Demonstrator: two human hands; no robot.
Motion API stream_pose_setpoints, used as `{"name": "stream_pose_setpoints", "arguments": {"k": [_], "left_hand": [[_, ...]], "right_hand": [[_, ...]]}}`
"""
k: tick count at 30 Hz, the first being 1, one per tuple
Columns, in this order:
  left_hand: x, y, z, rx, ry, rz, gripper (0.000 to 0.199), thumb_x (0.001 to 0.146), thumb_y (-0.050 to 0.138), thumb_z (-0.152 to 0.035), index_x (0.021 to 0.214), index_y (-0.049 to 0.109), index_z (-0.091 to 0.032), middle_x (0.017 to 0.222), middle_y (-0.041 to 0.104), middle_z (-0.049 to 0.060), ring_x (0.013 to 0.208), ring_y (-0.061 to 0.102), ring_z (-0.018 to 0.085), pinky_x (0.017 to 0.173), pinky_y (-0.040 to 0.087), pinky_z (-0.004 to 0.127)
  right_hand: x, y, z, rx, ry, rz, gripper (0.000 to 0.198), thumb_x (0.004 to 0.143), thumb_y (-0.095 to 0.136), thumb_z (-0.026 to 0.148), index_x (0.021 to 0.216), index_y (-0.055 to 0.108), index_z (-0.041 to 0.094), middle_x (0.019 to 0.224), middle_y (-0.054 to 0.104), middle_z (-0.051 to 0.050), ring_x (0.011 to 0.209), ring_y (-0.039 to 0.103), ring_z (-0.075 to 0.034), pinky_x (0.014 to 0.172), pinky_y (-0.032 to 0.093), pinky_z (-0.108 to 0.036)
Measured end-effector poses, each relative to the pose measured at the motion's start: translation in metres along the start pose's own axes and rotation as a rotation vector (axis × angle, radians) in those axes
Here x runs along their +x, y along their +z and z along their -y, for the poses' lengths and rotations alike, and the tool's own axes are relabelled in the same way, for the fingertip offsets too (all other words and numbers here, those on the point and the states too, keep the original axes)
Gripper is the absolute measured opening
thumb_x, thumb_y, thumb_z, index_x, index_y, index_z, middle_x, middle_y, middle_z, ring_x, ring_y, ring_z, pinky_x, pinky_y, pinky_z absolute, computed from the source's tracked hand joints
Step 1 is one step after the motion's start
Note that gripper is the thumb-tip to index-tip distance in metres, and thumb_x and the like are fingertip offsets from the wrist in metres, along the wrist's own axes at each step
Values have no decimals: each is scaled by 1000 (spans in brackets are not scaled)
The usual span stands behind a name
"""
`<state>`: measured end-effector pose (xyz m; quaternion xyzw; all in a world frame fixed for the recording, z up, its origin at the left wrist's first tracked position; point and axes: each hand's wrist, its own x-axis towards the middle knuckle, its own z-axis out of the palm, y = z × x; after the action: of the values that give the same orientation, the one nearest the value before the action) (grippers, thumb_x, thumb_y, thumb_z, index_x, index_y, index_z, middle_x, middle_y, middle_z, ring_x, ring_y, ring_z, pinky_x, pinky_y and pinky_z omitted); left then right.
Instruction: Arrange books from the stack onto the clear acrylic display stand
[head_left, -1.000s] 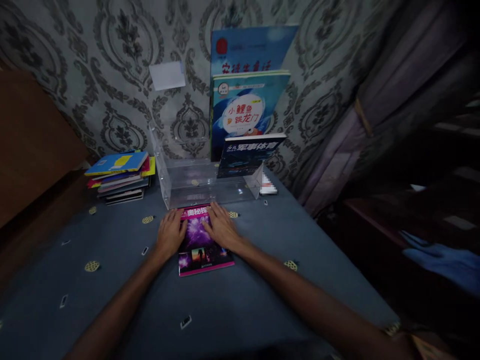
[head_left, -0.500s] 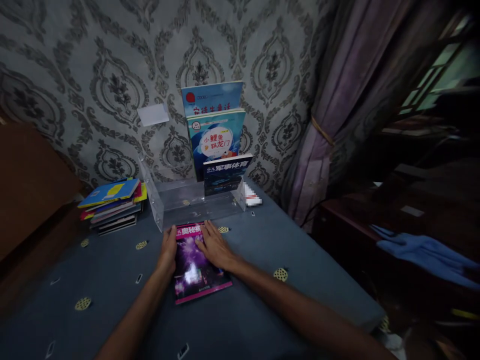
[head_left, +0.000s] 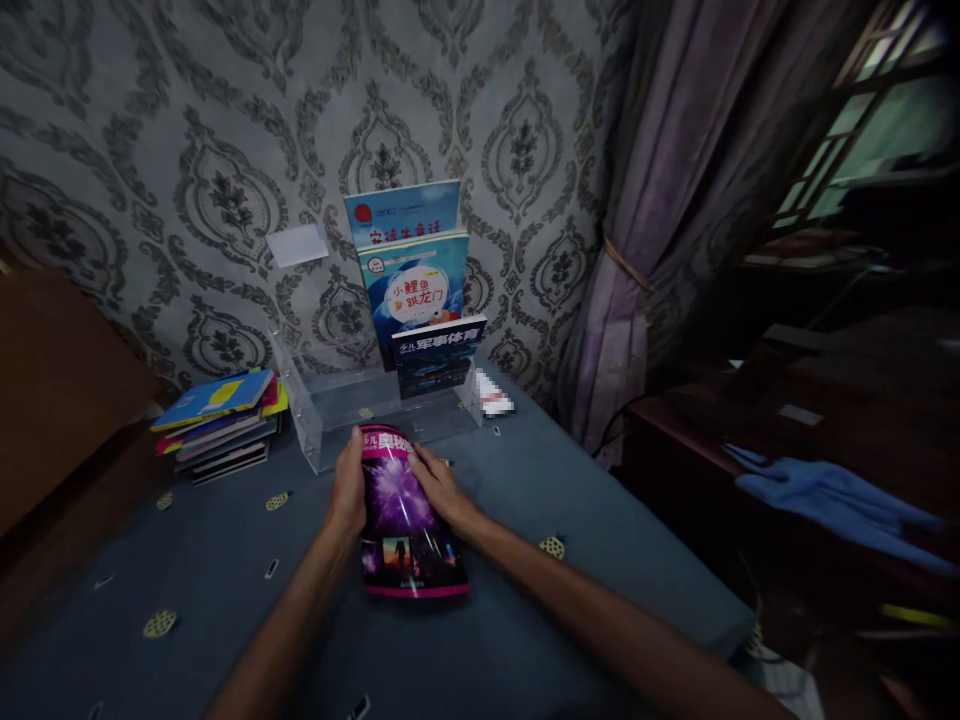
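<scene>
A purple and pink magazine-like book (head_left: 405,500) is held between my two hands, its cover bowed and its top edge curved. My left hand (head_left: 349,488) grips the left edge, fingers hidden behind it. My right hand (head_left: 442,485) grips the right edge near the top, thumb toward the cover. Just beyond the book stands a clear acrylic book rack (head_left: 307,420) with stepped tiers. On its right side three books stand upright: a dark book (head_left: 439,360) in front, a blue-green book (head_left: 409,285) in the middle, and a tall blue book (head_left: 412,207) at the back.
A stack of books (head_left: 225,415) lies left of the rack on the blue tablecloth (head_left: 255,620). A brown box-like object (head_left: 67,380) is at the far left. Patterned wallpaper stands behind, with a tied purple curtain (head_left: 622,330) to the right. A blue cloth (head_left: 832,500) lies on a dark surface.
The purple book, flat on the table under my hands before, is now gripped at both sides, bowed, with its top edge raised. My right hand has moved off the cover to the right edge.
</scene>
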<state>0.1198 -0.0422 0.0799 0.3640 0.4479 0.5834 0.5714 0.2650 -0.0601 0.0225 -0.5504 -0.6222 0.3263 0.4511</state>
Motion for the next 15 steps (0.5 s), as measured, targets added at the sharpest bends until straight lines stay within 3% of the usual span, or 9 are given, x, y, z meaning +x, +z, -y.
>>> {"name": "stream_pose_setpoints", "arguments": {"k": [4, 7, 10, 12, 15], "left_hand": [[-13, 20, -23, -4, 138, 70, 63, 73, 69, -75, 91, 70, -15, 87, 75, 7, 85, 72, 25, 81, 58, 35], [-23, 32, -37, 23, 374, 44, 62, 77, 66, -75, 94, 70, -16, 93, 75, 7, 92, 71, 25, 84, 58, 34], [-34, 37, -33, 93, 527, 4, 64, 81, 58, -78, 97, 70, -17, 97, 75, 8, 99, 70, 27, 88, 57, 35], [-41, 33, -21, 123, 519, 10, 66, 80, 57, -80, 102, 71, -19, 100, 75, 8, 103, 70, 28, 92, 57, 36], [-52, 21, -4, 157, 408, 67, 67, 78, 62, -78, 111, 71, -20, 107, 75, 7, 109, 69, 29, 96, 55, 38]], "right_hand": [[-4, -22, 34, -41, -71, -55, 60, 105, 33, 52, 156, 40, 23, 151, 54, -12, 140, 51, -28, 114, 44, -47], [-7, -45, 64, -119, -276, -174, 65, 105, 34, 52, 160, 28, 20, 157, 44, -15, 147, 40, -26, 121, 35, -45], [-15, -60, 75, -177, -464, -283, 67, 106, 32, 50, 162, 17, 18, 162, 34, -16, 152, 30, -25, 125, 27, -47], [-25, -63, 67, -199, -493, -284, 68, 106, 33, 49, 163, 11, 19, 164, 30, -16, 153, 27, -25, 125, 26, -49], [-44, -61, 44, -164, -421, -227, 71, 106, 33, 44, 164, -1, 22, 168, 23, -13, 155, 23, -26, 125, 27, -49]]}}
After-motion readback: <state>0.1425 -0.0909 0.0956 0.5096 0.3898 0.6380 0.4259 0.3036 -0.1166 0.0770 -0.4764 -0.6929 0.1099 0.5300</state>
